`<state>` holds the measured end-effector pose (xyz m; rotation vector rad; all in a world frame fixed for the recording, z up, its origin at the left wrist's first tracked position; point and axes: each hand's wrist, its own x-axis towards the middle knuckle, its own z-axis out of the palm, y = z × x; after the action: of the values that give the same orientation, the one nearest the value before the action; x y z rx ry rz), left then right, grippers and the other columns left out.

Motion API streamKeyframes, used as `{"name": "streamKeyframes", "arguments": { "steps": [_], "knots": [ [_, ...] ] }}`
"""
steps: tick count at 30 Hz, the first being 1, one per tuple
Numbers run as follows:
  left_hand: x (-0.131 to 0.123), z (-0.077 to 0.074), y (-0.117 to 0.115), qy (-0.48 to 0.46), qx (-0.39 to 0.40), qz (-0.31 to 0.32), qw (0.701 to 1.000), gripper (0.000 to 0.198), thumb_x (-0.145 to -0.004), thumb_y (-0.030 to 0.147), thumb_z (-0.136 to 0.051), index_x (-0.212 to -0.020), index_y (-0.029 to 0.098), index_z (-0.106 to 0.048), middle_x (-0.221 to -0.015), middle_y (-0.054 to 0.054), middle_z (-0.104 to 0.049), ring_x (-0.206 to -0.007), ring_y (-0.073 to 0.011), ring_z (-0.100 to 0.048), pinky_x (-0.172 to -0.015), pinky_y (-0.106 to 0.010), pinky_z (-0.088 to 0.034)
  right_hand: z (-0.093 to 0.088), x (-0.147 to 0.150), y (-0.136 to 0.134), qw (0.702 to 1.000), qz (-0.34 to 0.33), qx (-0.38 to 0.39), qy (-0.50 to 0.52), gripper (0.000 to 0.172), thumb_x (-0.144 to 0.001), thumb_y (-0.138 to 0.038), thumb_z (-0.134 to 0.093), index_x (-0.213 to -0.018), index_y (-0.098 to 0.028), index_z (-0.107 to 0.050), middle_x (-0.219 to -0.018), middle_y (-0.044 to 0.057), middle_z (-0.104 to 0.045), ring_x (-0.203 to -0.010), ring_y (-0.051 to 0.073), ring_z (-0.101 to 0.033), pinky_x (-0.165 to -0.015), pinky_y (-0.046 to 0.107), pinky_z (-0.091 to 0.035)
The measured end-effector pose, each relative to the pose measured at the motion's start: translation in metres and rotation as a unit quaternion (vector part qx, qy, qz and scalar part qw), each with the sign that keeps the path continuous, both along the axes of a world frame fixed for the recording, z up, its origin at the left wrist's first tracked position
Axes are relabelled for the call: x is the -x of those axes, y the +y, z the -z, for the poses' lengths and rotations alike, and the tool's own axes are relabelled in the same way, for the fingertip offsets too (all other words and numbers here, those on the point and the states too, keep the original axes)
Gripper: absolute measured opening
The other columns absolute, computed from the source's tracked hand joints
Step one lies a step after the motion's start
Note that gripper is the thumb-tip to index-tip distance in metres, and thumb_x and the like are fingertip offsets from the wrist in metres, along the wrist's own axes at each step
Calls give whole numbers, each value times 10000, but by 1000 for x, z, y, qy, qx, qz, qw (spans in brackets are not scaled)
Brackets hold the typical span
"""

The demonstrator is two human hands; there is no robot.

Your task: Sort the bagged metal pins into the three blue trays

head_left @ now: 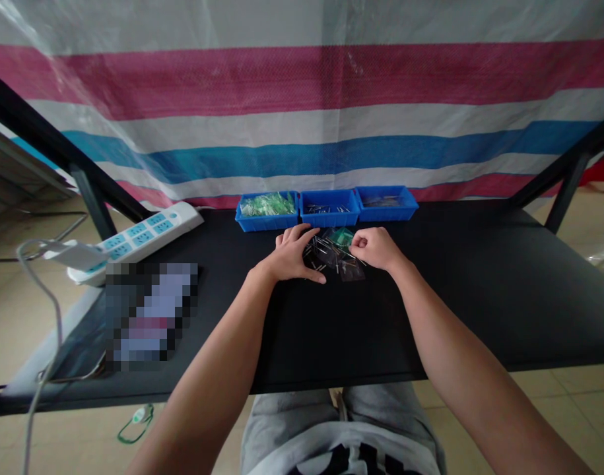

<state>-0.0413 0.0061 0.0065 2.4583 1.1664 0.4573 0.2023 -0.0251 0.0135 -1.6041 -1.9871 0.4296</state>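
Starting at far left: white power strip (166, 224) with a charger (78, 258) plugged in, on the black tabletop (480, 290). Pixelated object (156, 310) just in front of it, can't tell what it is.

Next, three blue bins in a row along the back edge: left bin (269, 225) holds green-tinted plastic bags (268, 204); the other two sit further right.

Left hand (294, 254) is spread wide, thumb well apart from the fingers, bracketing the left side of a loose pile of thin metal pins (323, 249); no grip visible. Pile lies on the tabletop in front of the middle bin (331, 219), which has similar pins in it. Green bag (342, 236) and clear bag (352, 270) lie among the pins.

Right hand (378, 247) is curled narrow at the pile's right edge, fingertips beside the green bag; can't tell if it's gripping anything. Right bin (388, 213) sits behind it, contents too small to read.

Step in hand looks like picking through pins and bags. Next move calls for a fine fingertip pinch, since pins overlap at mixed angles.
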Motion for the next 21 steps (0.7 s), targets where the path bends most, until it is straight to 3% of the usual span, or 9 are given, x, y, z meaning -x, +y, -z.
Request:
{"name": "streamKeyframes", "arguments": {
  "steps": [2,5,15,21],
  "knots": [
    [0,3,1,21,3,2,1000,1257,-357,709,-806,-1450,287,-351,-1512,-162,-267,-1371,-459,-211,-1097,-614,-183,0,-2,1,1000,-12,18,-9,113,-670,-230,-640,-567,-184,-644,-525,-6,-620,-486,117,-518,-504,241,-345],
    [-3,8,1,37,-10,-5,999,1252,-391,745,-773,-1461,270,-332,-1519,-175,-251,-1376,-458,-206,-1098,-604,-183,1,-2,1,999,-22,32,-29,114,-663,-255,-669,-573,-188,-653,-538,-7,-627,-497,116,-520,-516,242,-348],
    [-19,11,-9,65,-106,-89,988,1040,-575,801,-635,-1404,207,-431,-1424,-168,-439,-1279,-383,-370,-1046,-534,-276,0,6,-1,997,-19,32,-74,113,-690,-275,-646,-630,-190,-691,-598,13,-667,-525,118,-533,-522,247,-330],
    [-25,10,-10,51,-108,-104,987,765,-780,711,-519,-1349,201,-488,-1375,-147,-501,-1242,-350,-425,-1010,-514,-316,1,9,-2,997,-20,14,-78,112,-679,-273,-657,-615,-187,-687,-616,23,-680,-545,129,-551,-546,253,-352]
  ]
}}
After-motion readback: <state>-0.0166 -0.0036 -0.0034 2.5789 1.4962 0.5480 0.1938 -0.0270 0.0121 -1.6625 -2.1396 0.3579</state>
